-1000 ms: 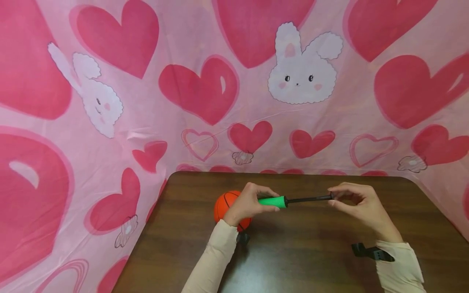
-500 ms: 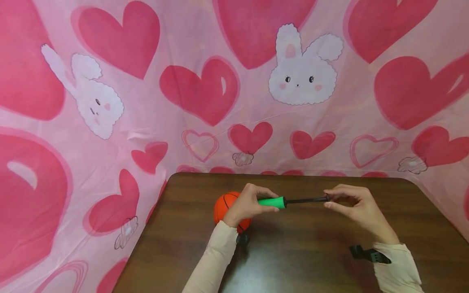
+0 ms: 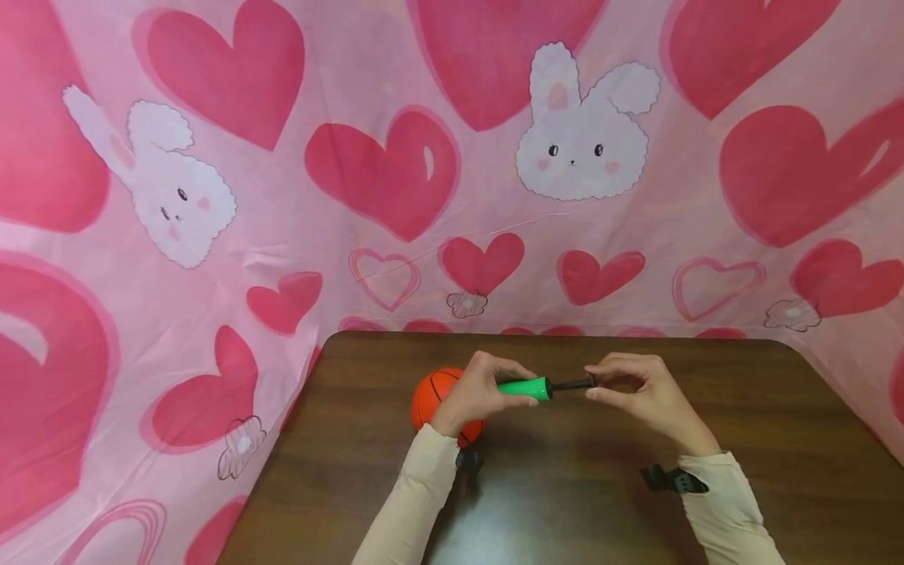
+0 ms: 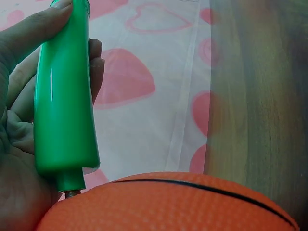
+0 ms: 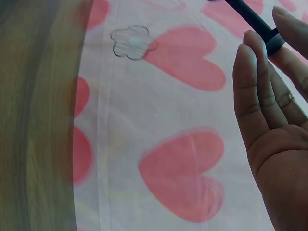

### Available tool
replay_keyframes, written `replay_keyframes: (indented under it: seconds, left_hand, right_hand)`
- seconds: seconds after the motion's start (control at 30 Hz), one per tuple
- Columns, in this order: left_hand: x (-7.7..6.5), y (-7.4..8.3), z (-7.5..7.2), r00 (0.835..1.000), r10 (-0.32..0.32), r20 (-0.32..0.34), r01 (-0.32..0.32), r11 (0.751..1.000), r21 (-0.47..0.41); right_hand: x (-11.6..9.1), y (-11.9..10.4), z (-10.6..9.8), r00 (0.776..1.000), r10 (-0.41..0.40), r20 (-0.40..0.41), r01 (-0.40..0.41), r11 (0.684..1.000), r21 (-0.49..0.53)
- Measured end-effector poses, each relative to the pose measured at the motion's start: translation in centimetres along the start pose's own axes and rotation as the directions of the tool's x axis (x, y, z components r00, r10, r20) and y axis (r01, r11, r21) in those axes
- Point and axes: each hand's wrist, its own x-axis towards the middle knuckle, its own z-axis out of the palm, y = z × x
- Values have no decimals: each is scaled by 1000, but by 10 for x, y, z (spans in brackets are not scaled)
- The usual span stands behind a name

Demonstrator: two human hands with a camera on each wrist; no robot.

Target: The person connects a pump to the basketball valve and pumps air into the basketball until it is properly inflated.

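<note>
A green hand pump [image 3: 524,389] lies roughly level above the table, gripped round its barrel by my left hand [image 3: 476,395]. My right hand [image 3: 639,391] pinches the black end of the pump's rod [image 3: 570,385] between thumb and fingers. A short length of rod shows between the barrel and that hand. An orange ball with black lines [image 3: 431,399] is behind and beside my left hand, partly hidden by it. In the left wrist view the pump's narrow tip [image 4: 72,194] meets the ball's [image 4: 168,207] edge; whether it is inserted cannot be told.
A brown wooden table [image 3: 565,502] lies under both hands. Pink cloth with hearts and rabbits [image 3: 395,173] hangs behind it and along the left side. A black strap [image 3: 674,479] is on the right wrist.
My right hand has moved left toward the left hand, pushing the rod further into the green barrel. My left hand and the ball have stayed in place.
</note>
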Motion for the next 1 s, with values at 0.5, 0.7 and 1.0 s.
replay_keyframes:
  seconds: [0.5, 0.7, 1.0]
  left_hand:
    - [2, 2, 0, 1000, 5, -8, -5, 1000, 15]
    - [3, 3, 0, 1000, 17, -8, -17, 999, 31]
    - [3, 4, 1, 1000, 25, 13, -26, 989, 147]
  right_hand:
    - [16, 1, 27, 1000, -10, 29, 9, 1000, 26]
    - [15, 1, 25, 1000, 16, 26, -15, 1000, -13]
    - [9, 7, 24, 997, 69, 41, -67, 996, -63]
